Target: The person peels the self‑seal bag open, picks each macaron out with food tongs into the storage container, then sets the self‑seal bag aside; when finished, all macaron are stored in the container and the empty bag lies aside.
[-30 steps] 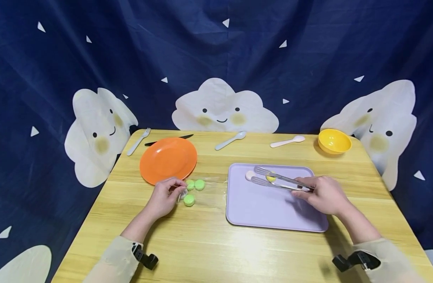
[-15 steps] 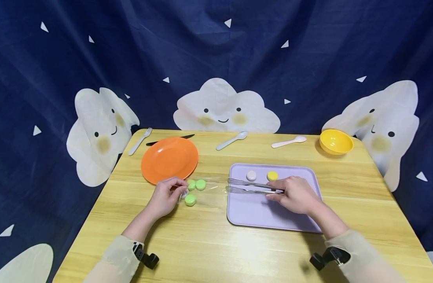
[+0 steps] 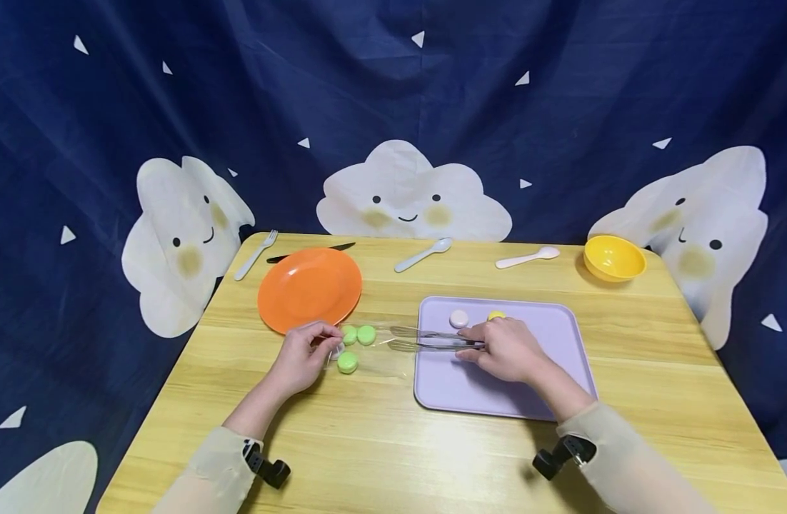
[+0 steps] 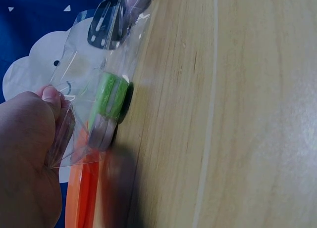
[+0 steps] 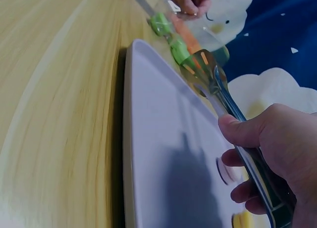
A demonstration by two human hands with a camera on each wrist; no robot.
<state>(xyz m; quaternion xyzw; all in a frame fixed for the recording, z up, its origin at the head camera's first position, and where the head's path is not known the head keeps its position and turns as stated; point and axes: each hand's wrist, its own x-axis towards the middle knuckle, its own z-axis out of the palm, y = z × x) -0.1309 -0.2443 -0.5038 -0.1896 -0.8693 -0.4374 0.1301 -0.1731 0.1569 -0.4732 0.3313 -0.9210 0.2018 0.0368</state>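
1. Gripping a pair of metal tongs (image 3: 425,340), the right hand (image 3: 503,348) has its fingers and thumb curled round the handles over the lilac tray (image 3: 496,400); the slotted tips stand slightly apart and reach past the tray's left edge into the mouth of a clear plastic bag (image 3: 374,346).
2. The left hand (image 3: 301,357) pinches the bag's near corner between thumb and fingers, holding it on the desk (image 3: 381,442) just below the orange plate (image 3: 310,287).
3. The bag is thin and see-through, lying flat; three green macarons (image 3: 358,335) show inside it, each a round sandwich with a paler middle band.
4. On the tray's far edge sit a pale pink macaron (image 3: 458,318) and a yellow macaron (image 3: 495,314), the yellow one partly hidden behind the right hand.
5. The left wrist view shows a greyish round piece (image 4: 101,131) by the fingers, too blurred to name.
6. Whether the tong tips touch a macaron cannot be told.
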